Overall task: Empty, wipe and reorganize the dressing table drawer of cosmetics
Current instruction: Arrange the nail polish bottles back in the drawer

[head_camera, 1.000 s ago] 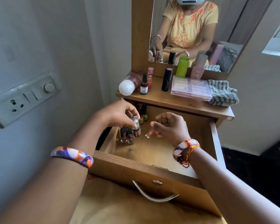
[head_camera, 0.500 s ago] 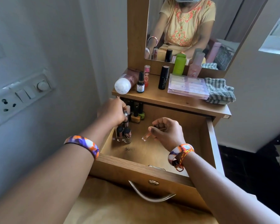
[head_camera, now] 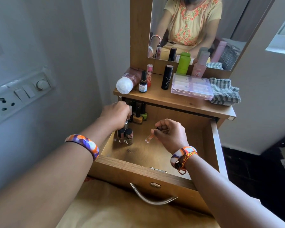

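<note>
1. L hand has moved back since a sec ago, now at the rear-left corner of the drawer; fingers curled down round a small bottle, cap barely visible. Earlier it held that bottle further fwd, beside the two dark-capped nail polish bottles.
2. R hand pinches a slim clear tube w/ orange tint, tip angled down-left, above the drawer floor. Little shift.
3. Back row of polishes incl. yellow bottle stands against the rear wall.
4. Counter carries serum bottle, black stick, clear palette case, striped cloth.
5. Judgement: restocking phase; bottles going in by rows, counter items not yet returned.
</note>
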Tool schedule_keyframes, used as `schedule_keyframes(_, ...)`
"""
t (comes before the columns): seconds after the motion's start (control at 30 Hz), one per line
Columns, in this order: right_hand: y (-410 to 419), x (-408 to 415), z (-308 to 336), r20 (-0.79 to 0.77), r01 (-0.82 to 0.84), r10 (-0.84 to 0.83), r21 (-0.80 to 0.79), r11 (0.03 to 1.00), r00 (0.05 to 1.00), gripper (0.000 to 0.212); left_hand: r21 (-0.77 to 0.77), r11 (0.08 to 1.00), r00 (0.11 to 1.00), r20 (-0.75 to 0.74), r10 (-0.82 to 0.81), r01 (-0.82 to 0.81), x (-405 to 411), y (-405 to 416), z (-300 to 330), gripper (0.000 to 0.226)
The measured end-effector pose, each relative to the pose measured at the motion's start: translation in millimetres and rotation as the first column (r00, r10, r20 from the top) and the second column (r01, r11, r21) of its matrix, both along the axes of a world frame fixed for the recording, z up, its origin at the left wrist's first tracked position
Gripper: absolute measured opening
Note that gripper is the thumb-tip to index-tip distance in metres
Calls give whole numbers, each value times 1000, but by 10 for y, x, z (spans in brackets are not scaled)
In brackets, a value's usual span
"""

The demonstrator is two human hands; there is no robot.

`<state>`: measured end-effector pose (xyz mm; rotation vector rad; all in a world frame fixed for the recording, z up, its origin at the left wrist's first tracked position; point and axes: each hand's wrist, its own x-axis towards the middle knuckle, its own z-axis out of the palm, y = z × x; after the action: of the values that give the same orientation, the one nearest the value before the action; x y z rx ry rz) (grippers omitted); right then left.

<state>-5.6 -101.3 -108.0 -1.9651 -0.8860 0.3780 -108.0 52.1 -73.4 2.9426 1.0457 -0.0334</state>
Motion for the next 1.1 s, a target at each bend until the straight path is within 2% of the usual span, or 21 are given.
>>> schedule_keyframes(0.37,-11,5,8,10,9,-9,10,1000,1000,17,-19,1000,996,-90,-21,19,-34,-70,45,32)
schedule_keyframes(0.5,-8,3,16,26,12,-13,10,1000,1000,19,-56,998,992,-117,-47,40,-20,-72,114,47)
schedule_keyframes(0.57,-6,4,23,40,29,-29,17,999,999,20,-124,990,992,-94,-79,67,23,-77,186,53)
schedule_keyframes(0.63,-14,12,30,45,46,-47,24,999,998,20,-263,957,992,-8,-129,122,93,-80,311,49)
schedule_keyframes(0.73,-23,25,28,50,53,-54,21,998,997,20,-436,871,968,199,-154,228,200,-155,611,34)
schedule_keyframes(0.83,-19,30,14,55,56,-57,21,998,997,19,-339,900,905,407,-121,273,348,-183,860,25)
schedule_keyframes(0.93,-25,24,-8,35,40,-40,24,999,999,19,-188,968,816,578,-29,168,526,-96,948,23)
schedule_keyframes(1.1,-27,32,-29,30,17,-18,25,1000,999,19,-215,977,744,652,144,-1,856,99,954,30)
